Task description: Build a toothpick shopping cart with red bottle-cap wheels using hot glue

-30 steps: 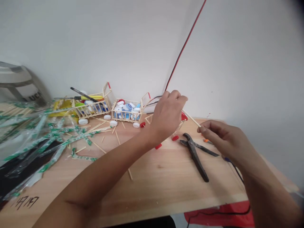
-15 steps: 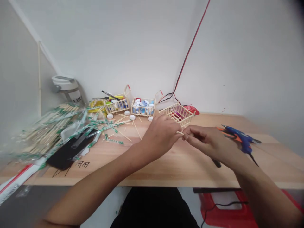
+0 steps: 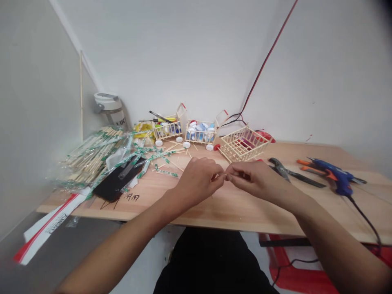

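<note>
My left hand (image 3: 202, 175) and my right hand (image 3: 254, 178) meet over the middle of the table, fingers closed in a pinch. Between their fingertips shows a thin pale stick (image 3: 221, 174), mostly hidden by the fingers. Just beyond my hands stands a small cart basket built of wooden sticks (image 3: 245, 143), with a red wheel (image 3: 217, 147) at its left end. To the right of my right hand lie pliers (image 3: 294, 173), partly hidden behind it.
Two finished-looking stick carts, one with a pen (image 3: 161, 117) and one with bottle caps (image 3: 200, 132), stand near the wall. Wrapped stick bundles (image 3: 94, 159) and a black phone (image 3: 118, 179) lie left. A blue glue gun (image 3: 337, 173) with its cord lies right; a lidded jar (image 3: 110, 108) stands back left.
The view has shifted so the scene sits further right. My hands have drawn back from the basket, uncovering its front and the red wheel. The pliers show more fully.
</note>
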A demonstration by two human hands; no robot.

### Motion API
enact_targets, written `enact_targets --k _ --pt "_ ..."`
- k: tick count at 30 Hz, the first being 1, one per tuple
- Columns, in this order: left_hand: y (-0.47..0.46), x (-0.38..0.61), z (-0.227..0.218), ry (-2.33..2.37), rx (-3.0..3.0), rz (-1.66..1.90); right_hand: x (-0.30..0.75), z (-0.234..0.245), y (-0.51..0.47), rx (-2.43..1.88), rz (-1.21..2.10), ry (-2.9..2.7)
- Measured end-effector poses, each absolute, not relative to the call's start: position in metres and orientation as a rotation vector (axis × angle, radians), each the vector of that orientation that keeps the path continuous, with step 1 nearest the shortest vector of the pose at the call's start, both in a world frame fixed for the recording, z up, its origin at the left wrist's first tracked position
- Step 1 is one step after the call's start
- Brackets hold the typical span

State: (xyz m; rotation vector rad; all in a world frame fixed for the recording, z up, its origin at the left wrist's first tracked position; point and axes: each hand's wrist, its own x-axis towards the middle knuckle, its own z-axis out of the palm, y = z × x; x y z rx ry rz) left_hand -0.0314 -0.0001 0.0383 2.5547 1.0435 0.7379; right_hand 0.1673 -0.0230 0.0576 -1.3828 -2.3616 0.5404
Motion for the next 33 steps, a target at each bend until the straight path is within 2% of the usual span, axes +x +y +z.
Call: enact_targets --k 7,11,16,18,23,27,33 --pt "0.002 -0.036 0.014 1.114 2.399 0.843 0.163 0.058 -0.022 -1.442 0.524 -2.287" --pt "0.01 -0.043 0.001 1.166 2.327 0.939 0.206 0.051 -0.025 -1.648 0.2 -1.931" --pt "0.012 -0.049 0.001 1.181 2.158 1.052 0.304 0.02 -0.046 -2.167 -0.171 -1.572" --pt "0.01 -0.048 0.003 1.163 2.084 1.066 0.331 0.005 -0.055 -2.193 -0.209 -1.576" --pt "0.008 -0.044 0.003 1.132 1.886 1.043 0.35 -0.021 -0.048 -2.165 -0.24 -2.001" --pt "0.009 -0.047 0.001 1.131 1.799 1.048 0.353 -0.021 -0.023 -2.368 -0.092 -2.228" --pt "0.012 -0.052 0.0 1.156 1.737 1.049 0.354 -0.017 -0.016 -2.462 -0.212 -2.145"
